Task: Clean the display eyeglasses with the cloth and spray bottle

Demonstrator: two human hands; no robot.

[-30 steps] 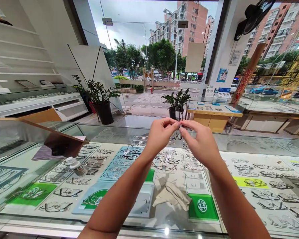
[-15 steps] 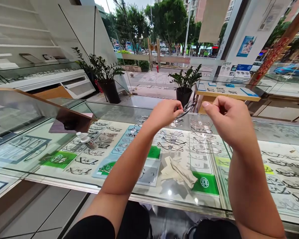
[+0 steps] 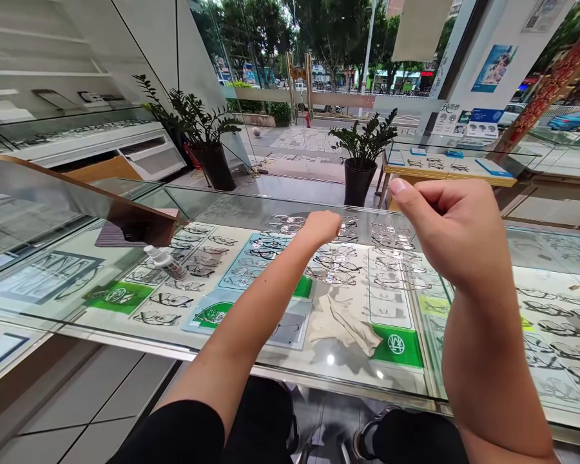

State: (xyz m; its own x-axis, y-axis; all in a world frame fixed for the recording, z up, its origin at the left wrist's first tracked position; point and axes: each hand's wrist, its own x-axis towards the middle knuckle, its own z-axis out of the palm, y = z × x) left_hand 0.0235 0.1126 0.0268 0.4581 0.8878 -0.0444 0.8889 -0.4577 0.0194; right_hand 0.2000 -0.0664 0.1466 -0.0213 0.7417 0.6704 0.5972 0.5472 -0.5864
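My left hand [image 3: 323,227] reaches out low over the far part of the glass display counter [image 3: 336,370]. Its fingers are curled closed and turned away, so what they hold, if anything, is hidden. Higher and to the right, my right hand [image 3: 457,225] is closed with the thumb along the bent fingers; no object shows in it. Beneath the glass lie rows of eyeglasses [image 3: 336,265]. A crumpled beige cloth [image 3: 343,324] rests on the counter between my forearms, beside a green card with a white logo [image 3: 397,346].
A white spray bottle [image 3: 164,261] stands at the left, near a brown panel [image 3: 140,225] jutting over the counter. Beyond are two potted plants [image 3: 360,177] and the glass doors. A wooden display table [image 3: 449,169] with eyeglasses stands at the far right.
My left hand has lowered, its fingers now turned out of sight. The dark eyeglasses seen between my hands earlier can no longer be made out. My right hand has shifted slightly right.
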